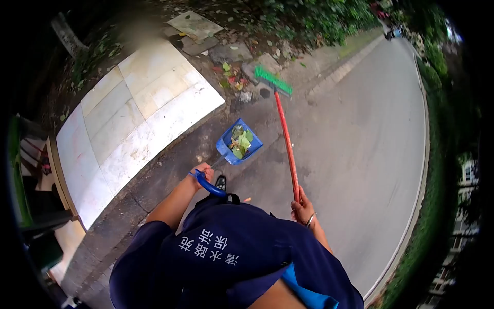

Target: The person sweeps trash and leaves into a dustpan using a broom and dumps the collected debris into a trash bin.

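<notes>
My left hand (203, 172) is closed around the long handle of a blue dustpan (225, 150), near the handle's curved blue end. Green and yellowish leaves (240, 142) lie in the pan. On the other side, my right hand (303, 207) grips the red handle of a broom (287, 139). The broom's green bristles (273, 81) rest out ahead, near the road's edge and beside fallen leaves (235, 81). The dustpan is between my feet area and the broom head, to the left of the red handle.
A pale tiled slab (149, 103) with a raised edge lies to the left. The paved road (360, 139) runs ahead and right, with a curb (339, 72) and shrubs (329, 18) beyond. A dark shoe (221, 182) shows beneath me. A vehicle (394, 33) is far up the road.
</notes>
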`<state>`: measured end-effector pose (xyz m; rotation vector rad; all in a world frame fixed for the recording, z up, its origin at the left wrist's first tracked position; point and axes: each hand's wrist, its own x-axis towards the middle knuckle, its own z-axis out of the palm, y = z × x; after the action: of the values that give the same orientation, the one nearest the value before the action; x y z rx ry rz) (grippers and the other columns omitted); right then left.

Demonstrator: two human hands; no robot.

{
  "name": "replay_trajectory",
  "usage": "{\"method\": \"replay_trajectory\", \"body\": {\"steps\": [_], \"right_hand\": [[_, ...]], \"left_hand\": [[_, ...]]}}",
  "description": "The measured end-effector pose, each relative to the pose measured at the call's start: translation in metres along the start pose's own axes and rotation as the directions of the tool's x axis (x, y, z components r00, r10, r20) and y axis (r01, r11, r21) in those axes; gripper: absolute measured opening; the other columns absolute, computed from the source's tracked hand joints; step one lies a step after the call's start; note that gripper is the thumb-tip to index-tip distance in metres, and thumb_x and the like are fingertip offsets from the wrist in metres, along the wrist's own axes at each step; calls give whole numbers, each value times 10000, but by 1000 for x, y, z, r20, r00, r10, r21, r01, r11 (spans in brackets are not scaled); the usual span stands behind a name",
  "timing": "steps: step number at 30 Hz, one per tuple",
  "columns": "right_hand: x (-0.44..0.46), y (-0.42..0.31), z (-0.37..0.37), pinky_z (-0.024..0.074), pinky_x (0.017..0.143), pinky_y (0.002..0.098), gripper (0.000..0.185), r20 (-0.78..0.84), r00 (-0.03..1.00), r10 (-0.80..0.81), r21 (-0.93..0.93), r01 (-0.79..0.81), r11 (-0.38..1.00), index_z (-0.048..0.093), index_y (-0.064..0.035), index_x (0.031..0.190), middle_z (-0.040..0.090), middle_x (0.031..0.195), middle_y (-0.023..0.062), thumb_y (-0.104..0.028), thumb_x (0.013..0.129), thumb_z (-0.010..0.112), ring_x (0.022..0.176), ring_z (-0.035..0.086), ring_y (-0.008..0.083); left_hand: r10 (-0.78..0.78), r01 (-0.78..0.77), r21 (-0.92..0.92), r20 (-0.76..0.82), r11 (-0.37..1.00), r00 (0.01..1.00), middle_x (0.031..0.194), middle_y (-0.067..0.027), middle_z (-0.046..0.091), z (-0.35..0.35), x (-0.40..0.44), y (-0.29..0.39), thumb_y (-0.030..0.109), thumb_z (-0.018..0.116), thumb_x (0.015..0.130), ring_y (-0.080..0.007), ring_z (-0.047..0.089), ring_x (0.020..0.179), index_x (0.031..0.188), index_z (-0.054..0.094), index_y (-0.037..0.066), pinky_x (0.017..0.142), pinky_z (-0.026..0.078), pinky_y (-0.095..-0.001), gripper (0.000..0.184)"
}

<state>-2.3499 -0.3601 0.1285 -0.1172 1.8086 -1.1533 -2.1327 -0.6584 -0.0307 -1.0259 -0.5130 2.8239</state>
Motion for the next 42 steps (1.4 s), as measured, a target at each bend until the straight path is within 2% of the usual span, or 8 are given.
{"method": "replay_trajectory", "body": {"steps": [16, 18, 20, 21, 27, 32, 36, 42], "right_hand": [[366, -207, -4, 350, 317, 240, 427, 347, 931, -109, -545, 296, 784, 295, -86, 1150, 410, 533, 37, -60, 742, 417, 370, 396, 115], [435, -244, -1, 349, 313, 250, 326, 430, 884, -186, -620, 438, 651, 354, -99, 1067, 402, 500, 35, -64, 746, 402, 363, 400, 124], [487, -290, 15, 349, 312, 269, 280, 450, 866, -218, -666, 489, 563, 373, -102, 1024, 404, 475, 42, -66, 747, 394, 361, 414, 138], [512, -309, 22, 351, 313, 280, 277, 449, 866, -219, -688, 491, 534, 374, -98, 1021, 410, 468, 49, -66, 747, 391, 362, 423, 145], [621, -402, 64, 381, 347, 305, 366, 443, 894, -69, -767, 417, 488, 348, -125, 1113, 469, 505, 94, -84, 751, 392, 376, 454, 162], [699, -384, 43, 416, 428, 353, 492, 441, 890, 117, -897, 439, 48, 242, -161, 1211, 536, 633, 152, -133, 748, 407, 463, 526, 261], [682, -377, -60, 420, 422, 362, 481, 727, 678, -108, -683, 699, -213, 270, -147, 1198, 542, 752, 165, -152, 743, 426, 477, 532, 275], [556, -487, -109, 409, 388, 314, 532, 485, 821, 303, -874, 446, 191, 239, -135, 1215, 511, 619, 121, -129, 718, 430, 444, 512, 196]], "left_hand": [[132, -124, -210, 21, 970, 991, 470, 17, 379, 108, 67, 88, 130, 390, 695, -81, 397, 395, 535, 334, 85, 357, 338, -184, 175], [223, -221, -108, 8, 969, 975, 442, 20, 360, 130, 80, 80, 144, 374, 696, -85, 380, 373, 510, 335, 94, 349, 334, -188, 197], [521, -451, 453, -34, 769, 853, 421, 23, 347, 139, 100, 78, 161, 366, 698, -88, 360, 345, 484, 327, 105, 328, 321, -188, 225], [238, -243, -140, -50, 960, 970, 421, 25, 351, 140, 117, 84, 157, 365, 699, -82, 348, 330, 474, 323, 105, 309, 309, -188, 234], [372, -406, -363, -162, 839, 914, 444, 29, 364, 217, 181, 62, 140, 379, 719, -53, 351, 347, 563, 351, 76, 302, 290, -164, 171], [409, -422, -589, -165, 689, 898, 462, 28, 372, 244, 208, 64, 143, 385, 732, -48, 350, 356, 602, 344, 62, 316, 287, -156, 159], [493, -417, -707, -112, 571, 863, 482, 13, 379, 246, 218, 66, 135, 385, 731, -62, 367, 380, 566, 335, 66, 337, 295, -157, 185], [585, -510, -657, -127, 555, 801, 487, -16, 388, 238, 241, 69, 140, 410, 719, -90, 378, 394, 546, 333, 76, 321, 295, -167, 201]]}}
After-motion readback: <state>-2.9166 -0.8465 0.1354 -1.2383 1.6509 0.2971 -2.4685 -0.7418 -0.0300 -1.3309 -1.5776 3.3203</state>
